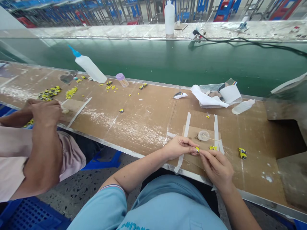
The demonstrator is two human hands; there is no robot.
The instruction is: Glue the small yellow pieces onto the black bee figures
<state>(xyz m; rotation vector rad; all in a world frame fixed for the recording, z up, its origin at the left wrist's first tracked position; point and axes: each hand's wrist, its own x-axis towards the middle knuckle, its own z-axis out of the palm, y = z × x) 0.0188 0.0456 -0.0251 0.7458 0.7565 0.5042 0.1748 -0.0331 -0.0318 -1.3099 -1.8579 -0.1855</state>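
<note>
Between the fingertips of my left hand (181,147) is a small yellow-and-black piece (197,149), pinched over the cardboard-covered bench. My right hand (217,166) meets it from the right, thumb and forefinger closed at the piece's edge; whether they grip a part of their own is hidden. Just beyond my fingers sits a small clear cup (203,135) with a thin stick lying across its rim. A few yellow pieces (213,148) lie beside my right hand, and more yellow-and-black pieces (242,153) rest farther right.
A white squeeze bottle (243,106) lies near a clear tray (211,105) holding white paper. At left, a co-worker's hands (45,110) work beside piles of yellow-and-black pieces (50,93). A blue-tipped bottle (91,68) leans near a purple-lidded jar (122,80). A green conveyor belt (148,60) runs behind.
</note>
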